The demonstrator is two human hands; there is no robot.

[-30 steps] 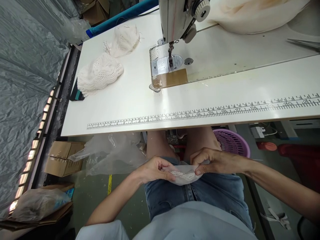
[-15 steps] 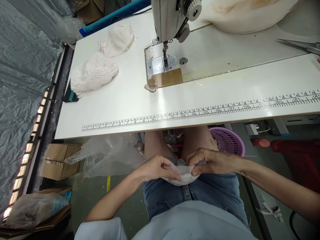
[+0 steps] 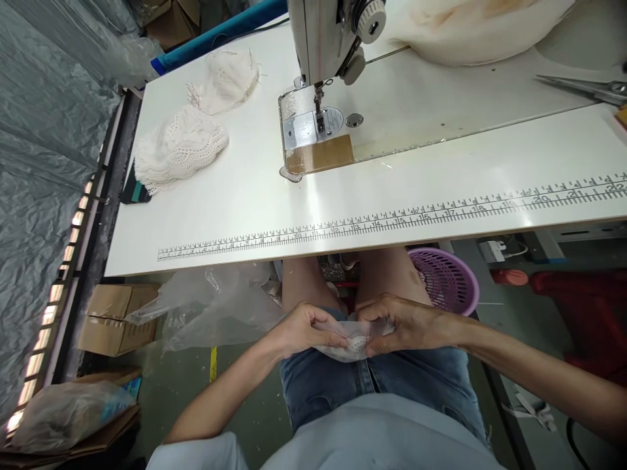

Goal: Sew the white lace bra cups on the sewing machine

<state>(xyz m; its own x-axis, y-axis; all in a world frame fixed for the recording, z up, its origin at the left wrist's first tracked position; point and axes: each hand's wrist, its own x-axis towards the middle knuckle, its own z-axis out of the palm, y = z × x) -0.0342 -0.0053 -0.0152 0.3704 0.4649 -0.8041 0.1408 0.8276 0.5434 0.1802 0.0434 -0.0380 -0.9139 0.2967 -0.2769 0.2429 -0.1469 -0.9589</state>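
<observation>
A small piece of white lace fabric (image 3: 356, 344) with a sheer layer is held over my lap, below the table edge. My left hand (image 3: 313, 329) pinches its left part between thumb and fingers. On the other side my right hand (image 3: 399, 323) grips it, thumb in front and fingers curled behind. The two hands are close together, and parts of the fabric are hidden behind the fingers. Beyond them on the table stands a sewing machine (image 3: 318, 46), its needle over the metal plate, with no cloth under the foot.
Scalloped white lace pieces (image 3: 181, 150) and another white piece with loose threads (image 3: 228, 81) lie at the table's left. Scissors (image 3: 582, 88) rest at the right, below pale cloth (image 3: 470, 32). A printed ruler (image 3: 392, 219) runs along the front edge. A purple basket (image 3: 453, 281) stands underneath.
My right hand has shifted slightly left, closer to my left hand, and the fabric between them is bunched closer. The camera view has moved a little.
</observation>
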